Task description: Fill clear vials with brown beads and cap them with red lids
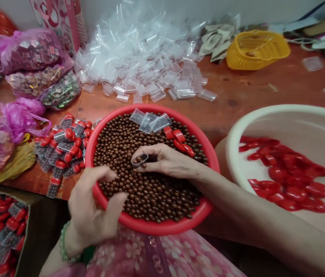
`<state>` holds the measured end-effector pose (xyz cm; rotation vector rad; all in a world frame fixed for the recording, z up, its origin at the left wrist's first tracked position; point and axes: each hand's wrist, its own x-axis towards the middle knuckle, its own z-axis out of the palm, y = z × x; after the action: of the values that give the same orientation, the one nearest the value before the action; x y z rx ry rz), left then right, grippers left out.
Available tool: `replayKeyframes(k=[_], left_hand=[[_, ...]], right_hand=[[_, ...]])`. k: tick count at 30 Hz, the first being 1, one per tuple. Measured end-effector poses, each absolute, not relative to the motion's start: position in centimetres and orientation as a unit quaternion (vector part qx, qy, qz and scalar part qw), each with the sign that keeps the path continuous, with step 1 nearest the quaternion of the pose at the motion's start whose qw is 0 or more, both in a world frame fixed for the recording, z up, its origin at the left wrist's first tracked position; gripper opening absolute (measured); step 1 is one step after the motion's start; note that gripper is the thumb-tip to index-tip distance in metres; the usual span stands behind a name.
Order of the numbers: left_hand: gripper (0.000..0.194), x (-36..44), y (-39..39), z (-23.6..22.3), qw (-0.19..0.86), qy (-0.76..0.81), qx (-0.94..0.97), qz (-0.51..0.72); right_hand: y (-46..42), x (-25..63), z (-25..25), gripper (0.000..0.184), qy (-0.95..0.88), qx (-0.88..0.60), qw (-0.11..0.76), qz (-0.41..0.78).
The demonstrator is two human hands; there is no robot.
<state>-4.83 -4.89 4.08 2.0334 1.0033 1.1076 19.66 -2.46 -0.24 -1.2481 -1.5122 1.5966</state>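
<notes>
A red basin [153, 229] holds a heap of small round brown balls [162, 192], which look like chocolate beads. Above them my right hand [162, 159] grips a clear plastic case [140, 160], its open mouth facing left with a few balls inside. Over the basin's left rim, my left hand [95, 204] holds nothing, its thumb and fingers apart. Several clear cases [151, 122] lie on the balls at the back of the basin, with several red caps [179, 138] to their right.
Filled red-capped cases [64, 146] are piled left of the basin; more fill a box [27, 227] at lower left. A heap of clear cases [139, 57] spreads behind. At right stand a white tub [234, 154] of red caps and a yellow basket [254, 50]. Pink bags [27, 50] sit far left.
</notes>
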Motion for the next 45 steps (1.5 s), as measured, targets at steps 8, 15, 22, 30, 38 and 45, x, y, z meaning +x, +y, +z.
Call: replayKeyframes(k=[8, 15, 22, 30, 38, 45], left_hand=[[0.056, -1.1, -2.5, 1.6, 0.323, 0.371, 0.832, 0.256], [0.044, 0.2, -2.3, 1.7, 0.391, 0.335, 0.807, 0.287], [0.040, -0.1, -1.8, 2.2, 0.522, 0.387, 0.709, 0.274], [0.031, 0.2, -2.0, 1.5, 0.727, 0.341, 0.514, 0.302], [0.037, -0.1, -2.3, 1.4, 0.782, 0.323, 0.446, 0.291], [0.023, 0.2, -2.6, 1.7, 0.775, 0.309, 0.478, 0.276]], right_hand=[[-3.6, 18.8, 0.3, 0.016, -0.593, -0.447, 0.384, 0.549], [-3.9, 18.5, 0.7, 0.018, -0.631, -0.412, 0.392, 0.527], [-5.3, 20.0, 1.8, 0.018, -0.712, -0.541, 0.296, 0.337], [-6.5, 19.7, 0.8, 0.015, -0.786, -0.551, 0.071, 0.270], [-5.9, 20.2, 1.2, 0.014, -0.725, -0.562, 0.231, 0.325], [-5.2, 18.3, 3.9, 0.005, -0.662, -0.532, 0.428, 0.310]])
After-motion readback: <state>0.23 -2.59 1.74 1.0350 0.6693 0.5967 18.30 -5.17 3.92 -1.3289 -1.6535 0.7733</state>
